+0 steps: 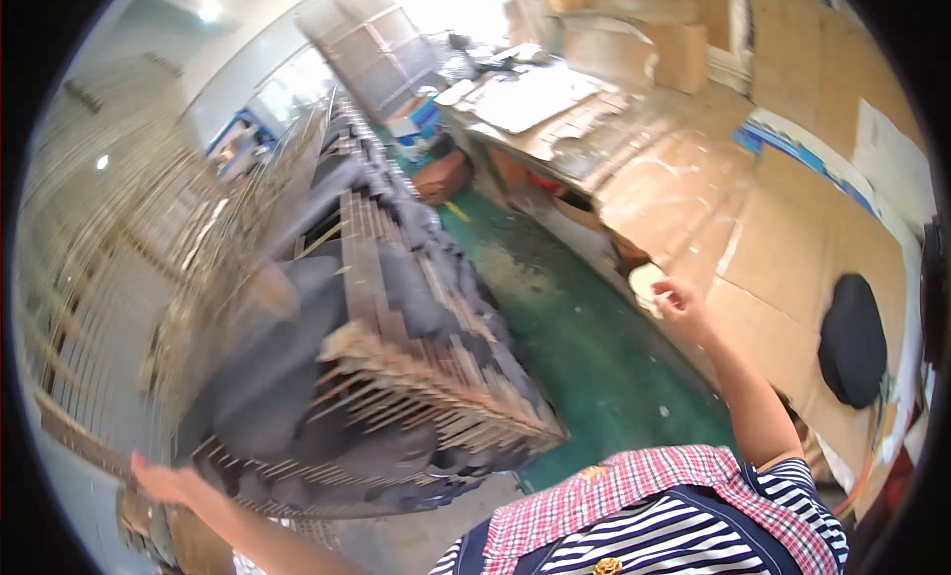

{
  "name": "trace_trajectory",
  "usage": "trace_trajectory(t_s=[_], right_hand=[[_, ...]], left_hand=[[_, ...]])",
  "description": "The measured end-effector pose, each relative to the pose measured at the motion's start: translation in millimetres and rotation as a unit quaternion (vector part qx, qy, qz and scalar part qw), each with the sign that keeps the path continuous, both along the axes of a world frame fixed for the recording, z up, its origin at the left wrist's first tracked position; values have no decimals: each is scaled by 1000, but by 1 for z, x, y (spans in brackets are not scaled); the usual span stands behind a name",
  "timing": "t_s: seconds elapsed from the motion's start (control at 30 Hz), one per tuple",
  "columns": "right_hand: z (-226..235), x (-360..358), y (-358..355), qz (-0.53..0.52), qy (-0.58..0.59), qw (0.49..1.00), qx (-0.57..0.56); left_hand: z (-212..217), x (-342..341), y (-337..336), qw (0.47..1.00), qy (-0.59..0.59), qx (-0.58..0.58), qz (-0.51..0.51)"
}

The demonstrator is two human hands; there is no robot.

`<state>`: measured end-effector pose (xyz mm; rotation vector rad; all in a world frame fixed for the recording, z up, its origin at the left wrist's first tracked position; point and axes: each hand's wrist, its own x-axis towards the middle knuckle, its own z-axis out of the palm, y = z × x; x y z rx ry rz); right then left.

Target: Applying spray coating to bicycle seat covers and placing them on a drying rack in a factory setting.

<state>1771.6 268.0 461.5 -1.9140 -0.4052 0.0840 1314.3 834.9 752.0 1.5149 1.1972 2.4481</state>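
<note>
My right hand is closed around the edge of a small cream-coloured pad, whose exact kind I cannot make out. It is held beside the front edge of the cardboard-covered table. At the lower left my left hand reaches out near the end of a wooden bar of a rack; blur hides its fingers and whether they touch the bar. Between my arms stands a slatted wooden rack loaded with dark grey, sheet-like pieces. A black rounded flat piece lies on the table to the right.
More wire-like racking fills the left side, blurred. A green floor strip runs between the rack and the table. Farther off are a reddish-brown bundle, a blue-and-white box and cardboard boxes on the table.
</note>
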Motion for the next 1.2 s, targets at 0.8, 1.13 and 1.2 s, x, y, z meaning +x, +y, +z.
trace_trajectory(t_s=[0.8, 1.13, 1.2], right_hand=[[-185, -147, -635, -597, -139, 660, -435], [-173, -158, -662, -487, 36, 760, -429], [-166, -131, -660, -464, 46, 782, -413]], left_hand=[[-306, 472, -775, 384, 541, 16, -748], [-406, 439, -961, 148, 661, 293, -675], [-419, 434, -965, 157, 692, 298, -639]])
